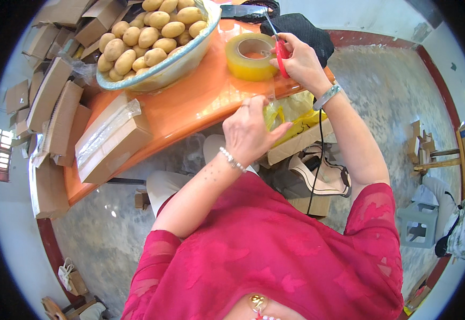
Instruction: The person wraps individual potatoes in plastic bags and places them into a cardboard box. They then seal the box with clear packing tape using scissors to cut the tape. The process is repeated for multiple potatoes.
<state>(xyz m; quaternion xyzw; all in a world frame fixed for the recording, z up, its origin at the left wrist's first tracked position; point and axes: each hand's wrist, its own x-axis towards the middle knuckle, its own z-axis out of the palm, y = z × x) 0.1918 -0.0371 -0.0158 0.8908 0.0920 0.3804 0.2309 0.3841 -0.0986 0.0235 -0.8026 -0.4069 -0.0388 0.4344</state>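
My right hand point(300, 63) grips red-handled scissors point(280, 50), their blades pointing up beside a big roll of clear packing tape point(250, 56) that stands on the orange table point(189, 106). My left hand point(251, 130) is lower, at the table's near edge, pinching a strip of clear tape point(264, 88) that stretches up toward the roll and the scissors. A pearl bracelet is on my left wrist and a pale bangle on my right.
A large basin of potatoes point(152, 37) sits at the table's far side. Flat cardboard boxes point(112, 138) are stacked along the left. A black bag point(301, 29) lies behind the tape. Sandals, a yellow bag and cartons lie on the concrete floor below.
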